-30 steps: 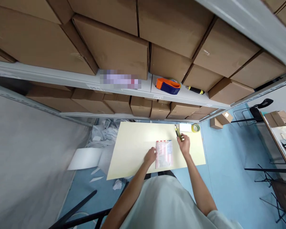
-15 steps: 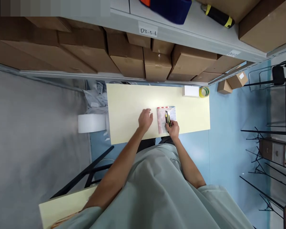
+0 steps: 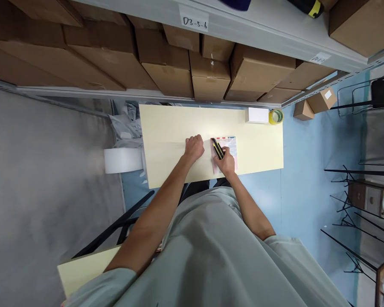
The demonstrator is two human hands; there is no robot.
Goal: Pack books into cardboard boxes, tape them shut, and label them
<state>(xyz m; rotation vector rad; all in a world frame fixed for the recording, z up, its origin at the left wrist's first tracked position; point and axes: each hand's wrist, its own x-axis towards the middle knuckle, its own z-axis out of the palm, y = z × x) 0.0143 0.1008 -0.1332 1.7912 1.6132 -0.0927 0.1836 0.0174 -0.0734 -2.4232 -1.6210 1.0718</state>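
A black and yellow utility knife (image 3: 218,149) is held in my right hand (image 3: 226,163), its front end pointing up and left over a flat, pale patterned packet (image 3: 232,147). The packet has red and blue marks along its far edge and lies on the cream table (image 3: 166,136). Left of the packet, my left hand (image 3: 194,147) rests over the table with its fingers curled in; whether anything small is inside them is hidden.
At the table's far right corner are a white box (image 3: 257,115) and a yellow tape roll (image 3: 276,116). Cardboard boxes (image 3: 210,81) fill the shelf beyond. A white roll (image 3: 123,160) and grey plastic bags (image 3: 126,126) are left of the table.
My right hand has moved left with the knife, which now tilts further left. The fingers of my left hand have curled in. The whole view has shifted slightly.
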